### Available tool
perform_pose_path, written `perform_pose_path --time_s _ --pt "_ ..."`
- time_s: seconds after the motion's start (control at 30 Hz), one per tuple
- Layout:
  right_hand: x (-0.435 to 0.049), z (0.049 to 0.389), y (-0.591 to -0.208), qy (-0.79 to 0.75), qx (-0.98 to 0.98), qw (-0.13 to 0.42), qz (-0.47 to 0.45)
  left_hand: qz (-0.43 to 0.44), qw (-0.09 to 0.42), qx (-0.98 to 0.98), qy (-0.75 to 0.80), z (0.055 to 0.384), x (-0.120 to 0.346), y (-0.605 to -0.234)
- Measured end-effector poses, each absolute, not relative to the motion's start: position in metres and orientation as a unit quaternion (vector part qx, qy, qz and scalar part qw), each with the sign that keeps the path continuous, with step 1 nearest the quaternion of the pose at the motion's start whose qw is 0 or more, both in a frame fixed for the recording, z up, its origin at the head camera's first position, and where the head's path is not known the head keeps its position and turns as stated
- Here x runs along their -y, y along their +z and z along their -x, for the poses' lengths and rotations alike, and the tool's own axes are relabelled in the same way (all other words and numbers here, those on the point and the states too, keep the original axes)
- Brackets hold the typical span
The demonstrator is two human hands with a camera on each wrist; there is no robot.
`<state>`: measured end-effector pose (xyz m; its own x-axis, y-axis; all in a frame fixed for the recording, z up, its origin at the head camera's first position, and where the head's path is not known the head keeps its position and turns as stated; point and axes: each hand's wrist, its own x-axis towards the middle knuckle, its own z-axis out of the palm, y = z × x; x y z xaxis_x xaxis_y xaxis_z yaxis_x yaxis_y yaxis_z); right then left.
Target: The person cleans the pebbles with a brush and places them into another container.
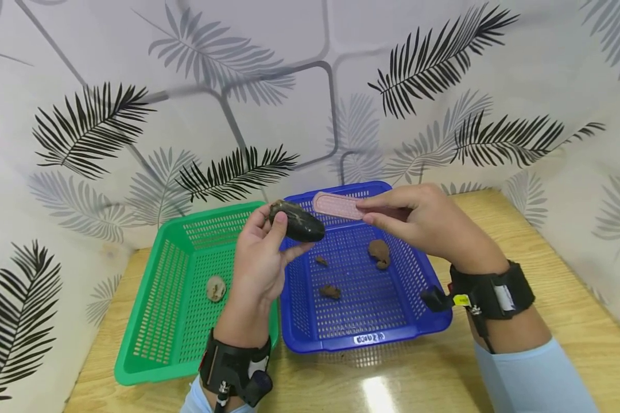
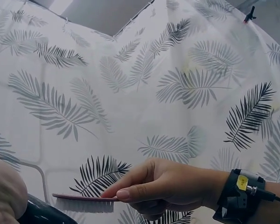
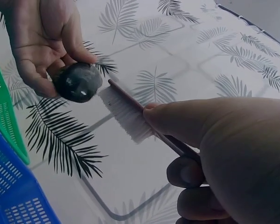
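Note:
My left hand (image 1: 260, 252) grips a smooth, dark, elongated stone (image 1: 302, 222) between thumb and fingers, above the gap between the two baskets. In the right wrist view the stone (image 3: 79, 82) looks glossy, its end turned toward the brush. My right hand (image 1: 418, 221) pinches a pink-backed brush (image 1: 338, 206) over the blue basket (image 1: 367, 339). White bristles (image 2: 84, 205) point downward in the left wrist view. Just beyond the stone's tip, the brush head (image 3: 126, 112) stands close to it.
A green basket (image 1: 150, 376) stands at the left, with a pale round stone (image 1: 216, 288) in it. Brown lumps lie in the blue basket, the largest lump (image 1: 379, 253) toward its right. Both baskets rest on a wooden table (image 1: 522, 321) against a leaf-patterned sheet (image 1: 299, 69).

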<state>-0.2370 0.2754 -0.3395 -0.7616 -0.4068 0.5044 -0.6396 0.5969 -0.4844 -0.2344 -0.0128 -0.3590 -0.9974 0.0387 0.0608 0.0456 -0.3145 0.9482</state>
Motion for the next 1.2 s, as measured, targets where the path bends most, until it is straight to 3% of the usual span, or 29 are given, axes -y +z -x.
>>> perform_pose_path --time_s 0.57,0.8,1.2 --pt "-0.267 0.234 -0.34 0.37 0.846 0.156 -0.351 0.03 -0.046 0.518 -0.853 0.23 0.007 -0.363" --pt "-0.27 0.231 -0.338 0.384 0.848 0.163 -0.327 0.018 -0.041 0.471 -0.881 0.232 0.007 -0.364" --pt "-0.263 0.232 -0.339 0.397 0.834 0.16 -0.348 0.105 -0.125 0.497 -0.852 0.226 0.007 -0.366"
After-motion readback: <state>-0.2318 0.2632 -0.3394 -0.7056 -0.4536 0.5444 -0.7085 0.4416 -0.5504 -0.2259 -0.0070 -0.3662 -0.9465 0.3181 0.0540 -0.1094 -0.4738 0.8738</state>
